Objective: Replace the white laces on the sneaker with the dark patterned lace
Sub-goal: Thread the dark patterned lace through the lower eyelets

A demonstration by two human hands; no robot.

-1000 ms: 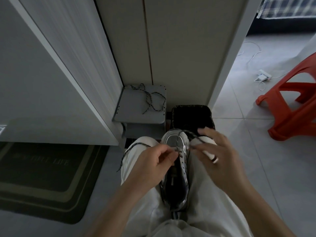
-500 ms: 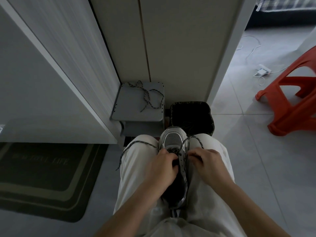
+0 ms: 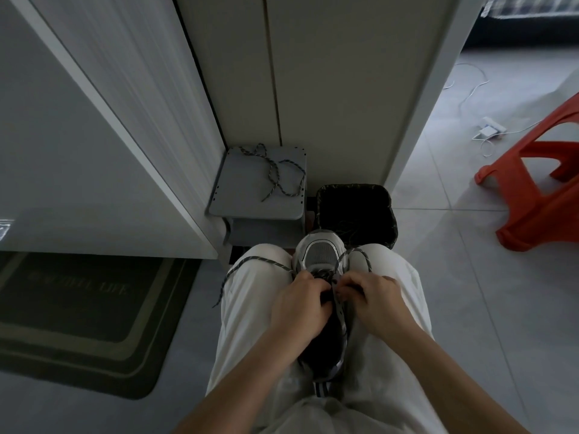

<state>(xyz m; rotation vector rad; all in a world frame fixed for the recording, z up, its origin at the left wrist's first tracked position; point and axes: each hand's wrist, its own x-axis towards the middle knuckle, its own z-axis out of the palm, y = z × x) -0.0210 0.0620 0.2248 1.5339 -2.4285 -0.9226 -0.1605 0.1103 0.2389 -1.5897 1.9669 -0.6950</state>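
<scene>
We hold the sneaker wedged between our thighs, its toe pointing away from us toward the knees. The dark patterned lace crosses its lowest eyelets. One end trails over our left thigh and hangs off the outer edge of the pale trousers, and the other arcs in a loop over the right knee. Our left hand curls its fingers over the sneaker's left eyelet row and grips it. Our right hand pinches the lace at the right eyelet row, fingers bent in tight.

Beyond the knees a second dark lace lies tangled on top of a grey stool, toward its far edge, with a black bin just beside it. A doormat lies on the floor at left and a red stool stands at right.
</scene>
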